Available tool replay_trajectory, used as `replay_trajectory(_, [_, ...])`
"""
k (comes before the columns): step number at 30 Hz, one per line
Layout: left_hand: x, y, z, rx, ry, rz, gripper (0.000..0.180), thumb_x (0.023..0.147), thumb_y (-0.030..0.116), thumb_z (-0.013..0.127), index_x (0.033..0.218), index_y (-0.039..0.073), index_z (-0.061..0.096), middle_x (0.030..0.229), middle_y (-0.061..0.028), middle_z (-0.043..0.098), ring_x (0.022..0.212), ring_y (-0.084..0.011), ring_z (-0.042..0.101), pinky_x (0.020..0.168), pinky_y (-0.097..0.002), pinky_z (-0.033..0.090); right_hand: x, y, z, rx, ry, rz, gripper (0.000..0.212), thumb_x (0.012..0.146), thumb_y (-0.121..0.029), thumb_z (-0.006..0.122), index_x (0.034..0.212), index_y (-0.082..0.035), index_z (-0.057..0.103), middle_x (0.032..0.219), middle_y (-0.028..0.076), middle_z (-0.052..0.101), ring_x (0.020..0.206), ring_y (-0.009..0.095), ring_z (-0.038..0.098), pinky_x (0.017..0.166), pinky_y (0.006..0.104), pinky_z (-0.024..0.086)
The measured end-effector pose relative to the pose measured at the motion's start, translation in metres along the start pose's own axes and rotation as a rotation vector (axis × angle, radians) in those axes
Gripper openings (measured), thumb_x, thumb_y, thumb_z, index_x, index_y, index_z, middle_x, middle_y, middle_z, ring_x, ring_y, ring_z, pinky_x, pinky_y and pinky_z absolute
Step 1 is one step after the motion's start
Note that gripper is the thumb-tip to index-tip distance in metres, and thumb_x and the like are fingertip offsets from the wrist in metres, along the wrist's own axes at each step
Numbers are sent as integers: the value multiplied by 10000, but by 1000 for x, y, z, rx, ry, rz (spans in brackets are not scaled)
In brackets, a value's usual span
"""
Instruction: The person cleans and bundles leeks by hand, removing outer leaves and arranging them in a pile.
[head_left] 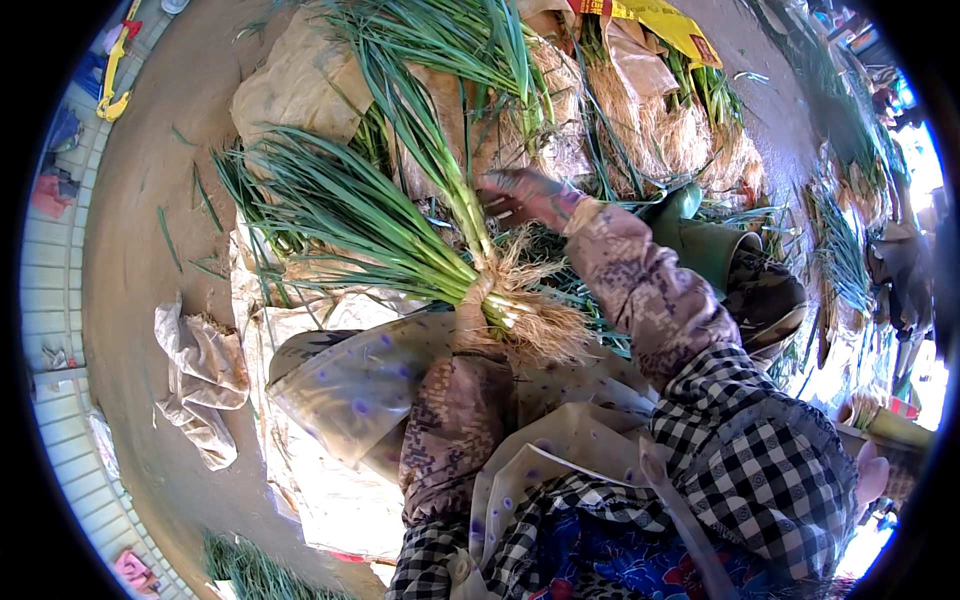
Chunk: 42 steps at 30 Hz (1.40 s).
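My left hand [472, 318] is closed round the lower stalks of a bunch of green onions [440, 258], just above their pale, stringy roots [548, 325]. The long leaves fan out to the left. A few more green onion stalks [445, 170] cross this bunch at a steeper angle, with their white ends by the roots. Beside these stalks is my right hand [528, 198], its fingers apart and slightly blurred, and I see nothing in it. Camouflage sleeves cover both forearms. A spotted, see-through apron [370, 385] lies over my lap.
Bundled green onions with roots [640, 140] lie along the far side, partly under tan sacking [305, 85]. A green boot [700, 240] stands right of my hands. A crumpled sack [200, 385] rests on the ground at left. More green onions [845, 245] are piled at the right.
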<state>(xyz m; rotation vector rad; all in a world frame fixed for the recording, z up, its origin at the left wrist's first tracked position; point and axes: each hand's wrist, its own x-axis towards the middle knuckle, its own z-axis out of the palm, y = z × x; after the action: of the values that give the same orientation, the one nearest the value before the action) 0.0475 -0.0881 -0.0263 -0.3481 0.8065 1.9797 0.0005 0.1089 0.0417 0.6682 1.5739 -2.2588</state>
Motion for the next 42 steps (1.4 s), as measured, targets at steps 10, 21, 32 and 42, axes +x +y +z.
replay_trajectory(10, [8, -14, 36, 108, 245, -94, 261, 762, 168, 631, 958, 2, 580, 784, -64, 603, 678, -190, 601, 557, -310, 521, 49, 26, -15, 249, 210, -303, 276, 750, -178, 670, 954, -16, 578, 779, 56, 616, 635, 156, 573, 543, 289, 472])
replay_trajectory(21, [40, -38, 19, 199, 292, 128, 227, 736, 104, 667, 915, -19, 599, 782, -61, 596, 622, -143, 571, 524, -260, 495, 63, 130, -86, -232, 165, -605, 209, 750, -93, 546, 951, -36, 565, 733, 108, 596, 612, 247, 568, 588, 342, 487])
replay_trajectory(32, [18, -25, 45, 338, 424, 229, 196, 724, 129, 693, 810, -26, 610, 677, -62, 592, 466, -132, 536, 382, -262, 432, -9, 114, -46, -1692, 139, -170, 146, 750, -192, 532, 739, -82, 627, 686, 107, 601, 688, 282, 598, 553, 373, 479])
replay_trajectory(42, [12, 34, 16, 197, 286, 341, 121, 783, 93, 589, 839, -13, 568, 623, -106, 579, 410, -193, 547, 314, -272, 442, -80, 158, -131, -2044, -125, 419, 137, 760, -179, 551, 827, -115, 652, 786, 91, 630, 728, 263, 622, 513, 414, 476])
